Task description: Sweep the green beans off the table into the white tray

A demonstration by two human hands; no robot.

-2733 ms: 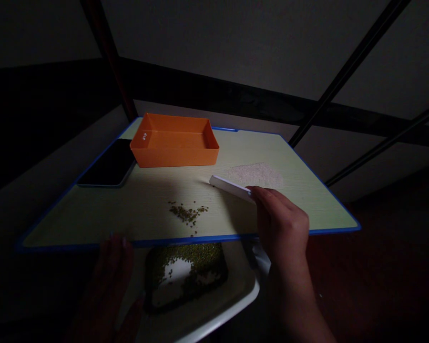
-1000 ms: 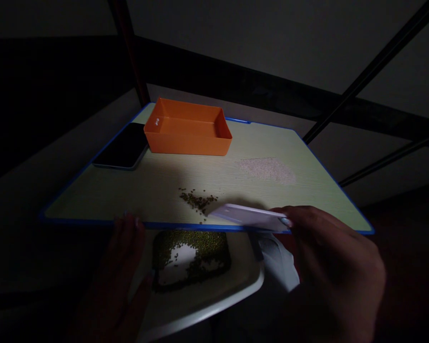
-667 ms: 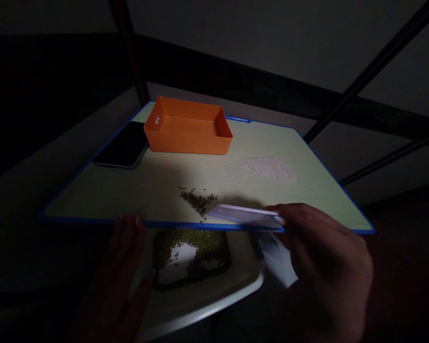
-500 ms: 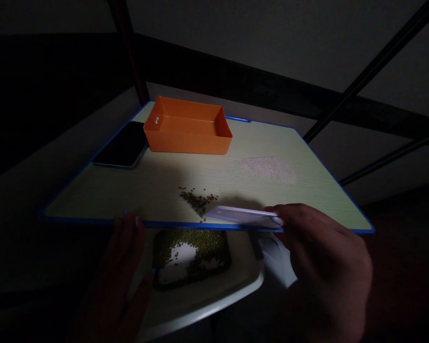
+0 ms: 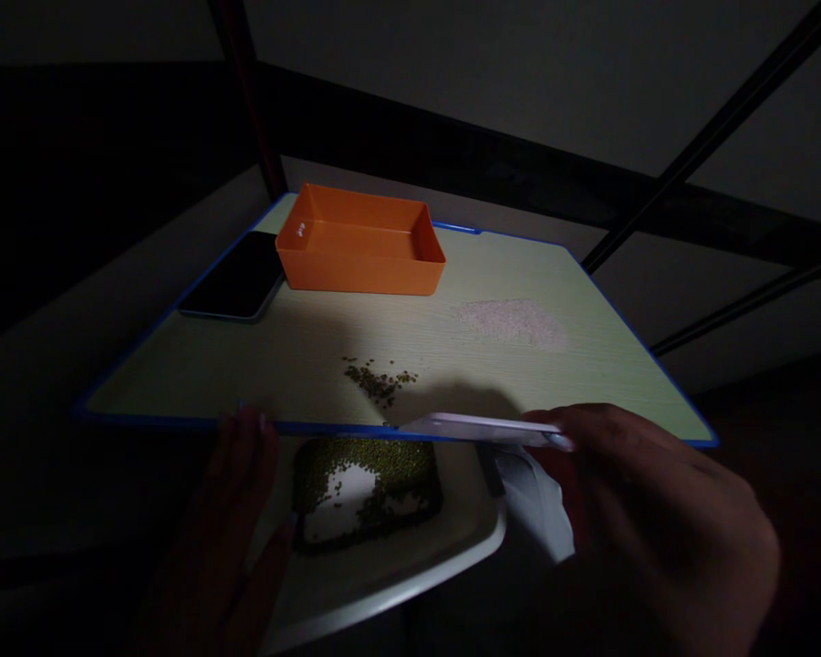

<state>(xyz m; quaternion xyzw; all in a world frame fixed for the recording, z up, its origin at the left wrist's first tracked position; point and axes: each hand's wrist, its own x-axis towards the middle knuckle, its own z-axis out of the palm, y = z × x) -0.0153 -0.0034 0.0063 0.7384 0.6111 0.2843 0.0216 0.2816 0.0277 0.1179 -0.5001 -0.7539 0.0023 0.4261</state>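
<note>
My right hand (image 5: pixel 663 520) pinches the end of a thin, flat white card-like piece (image 5: pixel 485 426), held low along the table's front edge. Just beyond its left end lies a small pile of green beans (image 5: pixel 379 381). Under that edge, a black-rimmed tray (image 5: pixel 366 546) holds many more of the beans (image 5: pixel 389 452), with a bare white patch showing. It rests on a larger white surface with a rounded rim (image 5: pixel 410 593). My left hand (image 5: pixel 225 538) is in deep shadow left of the tray, fingers stretched up to the table edge and thumb apart.
An orange open box (image 5: pixel 362 274) stands at the back of the blue-edged table (image 5: pixel 260 365). Left of it lies a dark tablet-like slab (image 5: pixel 233 278). A patch of pale pinkish grains (image 5: pixel 516 322) is spread on the right. Whitish sheeting (image 5: pixel 537 502) hangs below the edge.
My right hand has moved right and slightly toward me, drawing the white card away from the bean pile. My left hand and the beans look unchanged.
</note>
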